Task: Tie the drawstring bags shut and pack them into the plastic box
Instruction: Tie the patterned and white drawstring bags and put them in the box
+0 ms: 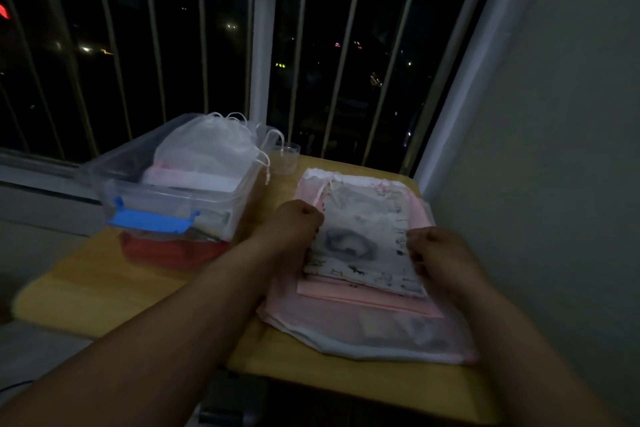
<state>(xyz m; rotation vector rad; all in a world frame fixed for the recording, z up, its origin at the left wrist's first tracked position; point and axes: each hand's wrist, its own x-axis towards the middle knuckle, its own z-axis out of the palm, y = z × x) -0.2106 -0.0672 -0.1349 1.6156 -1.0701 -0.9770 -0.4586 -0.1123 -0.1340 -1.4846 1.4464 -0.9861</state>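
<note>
Left hand (298,222), right hand (434,250) apparently clutching printed bag (363,243) (dim), plastic box (166,196) beside

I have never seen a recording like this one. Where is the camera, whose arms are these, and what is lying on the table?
There is no machine here. A person wears one camera on the head, so you look forward and down at that person's own arms. The left hand and the right hand are curled at the two side edges of a patterned bag and seem to grip it. That bag lies on a stack of pink bags on a yellow table. To the left stands a clear plastic box with a blue latch; white bags are heaped in it. A small clear cup stands behind.
</note>
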